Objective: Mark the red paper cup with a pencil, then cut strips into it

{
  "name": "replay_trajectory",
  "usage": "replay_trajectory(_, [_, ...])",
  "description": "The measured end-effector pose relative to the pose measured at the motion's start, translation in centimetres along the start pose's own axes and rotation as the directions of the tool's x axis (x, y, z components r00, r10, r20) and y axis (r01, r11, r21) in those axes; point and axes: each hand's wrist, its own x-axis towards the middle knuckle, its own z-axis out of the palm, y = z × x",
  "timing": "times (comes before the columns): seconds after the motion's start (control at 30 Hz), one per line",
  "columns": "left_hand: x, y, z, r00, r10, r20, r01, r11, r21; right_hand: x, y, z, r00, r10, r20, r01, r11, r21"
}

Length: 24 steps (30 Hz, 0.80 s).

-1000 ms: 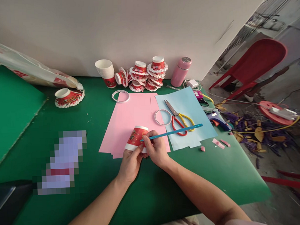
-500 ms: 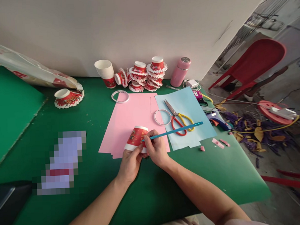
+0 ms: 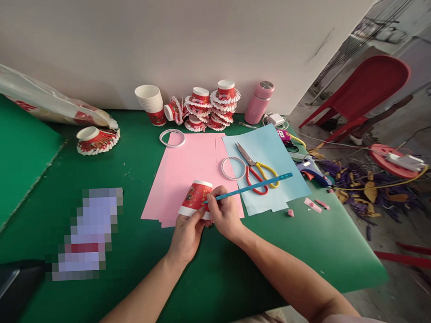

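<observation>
A red printed paper cup with a white rim is tilted upside down in my left hand, whose thumb presses on its side. My right hand pinches a blue pencil, the tip against the cup's wall and the far end pointing right. Under and behind the cup lie pink paper sheets. To the right, scissors with one red and one yellow handle rest on light blue paper. A thin white ring overlaps both papers. The fingers behind the cup are partly hidden.
At the back stand stacked cups, frilled cut cups and a pink flask. Another ring lies near them. A glue gun and pink scraps sit at the right edge. A blurred flat object lies left.
Almost nothing differs. The view shifts very slightly, while both hands, the cup and the pencil keep nearly the same pose.
</observation>
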Motion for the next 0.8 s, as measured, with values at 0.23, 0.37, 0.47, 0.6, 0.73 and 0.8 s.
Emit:
replay_trajectory(0.23, [0.04, 0.05, 0.26, 1.000, -0.006, -0.005, 0.006, 1.000, -0.016, 0.01, 0.28, 0.38, 0.997, 0.067, 0.046, -0.072, 0.992, 0.107])
replay_trajectory(0.37, [0.02, 0.08, 0.29, 1.000, -0.007, -0.012, 0.007, 1.000, -0.031, 0.02, 0.36, 0.35, 0.997, 0.058, 0.043, -0.062, 0.995, 0.083])
replay_trajectory(0.47, [0.03, 0.03, 0.09, 1.000, -0.018, -0.013, 0.018, 0.999, -0.034, 0.06, 0.16, 0.15, 1.000, 0.007, 0.013, -0.007, 1.000, 0.028])
replay_trajectory(0.6, [0.04, 0.02, -0.03, 1.000, -0.024, -0.011, 0.023, 0.999, -0.036, 0.07, 0.06, 0.01, 1.000, -0.018, 0.000, 0.018, 1.000, 0.016])
replay_trajectory(0.73, [0.00, 0.09, 0.04, 1.000, -0.023, -0.010, 0.022, 0.999, -0.037, 0.00, 0.26, 0.07, 1.000, 0.004, 0.009, -0.004, 1.000, 0.027])
replay_trajectory(0.8, [-0.01, 0.10, 0.04, 1.000, -0.028, -0.004, 0.028, 0.999, -0.034, -0.03, 0.34, 0.11, 1.000, 0.014, 0.014, -0.015, 0.999, 0.038])
